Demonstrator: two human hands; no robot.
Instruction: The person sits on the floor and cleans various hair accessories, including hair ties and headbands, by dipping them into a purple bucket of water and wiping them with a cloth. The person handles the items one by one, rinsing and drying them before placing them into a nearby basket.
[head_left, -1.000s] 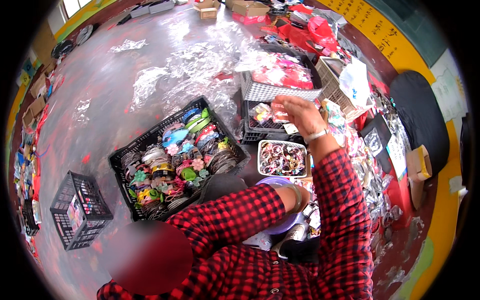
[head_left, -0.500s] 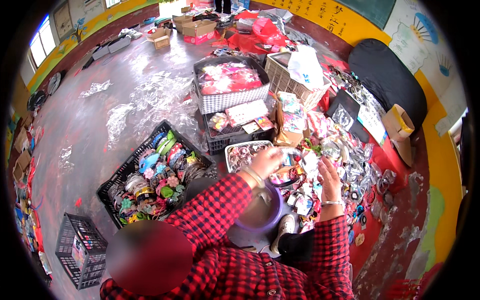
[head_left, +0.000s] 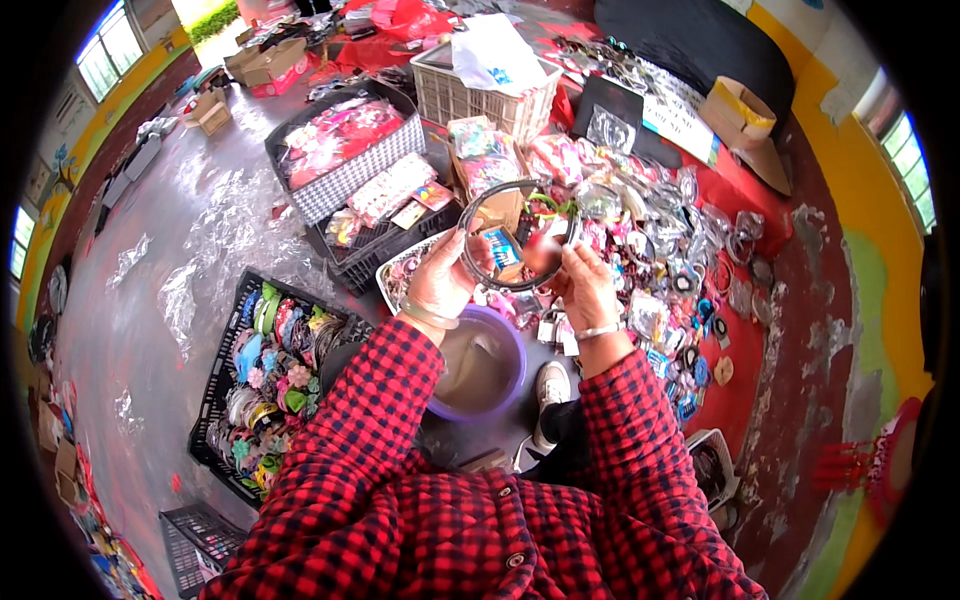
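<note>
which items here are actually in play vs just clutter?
In play:
left hand and right hand, both gripping the dark headband
purple basin just below the hands

Lying about:
black crate of headbands
white basket
houndstooth box
cardboard box

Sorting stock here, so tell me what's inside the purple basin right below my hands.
The purple basin looks mostly empty: a bare greyish bottom shows, with nothing clearly lying in it. Its left side is covered by the left hand and red checked sleeve, so anything there is hidden.
</note>
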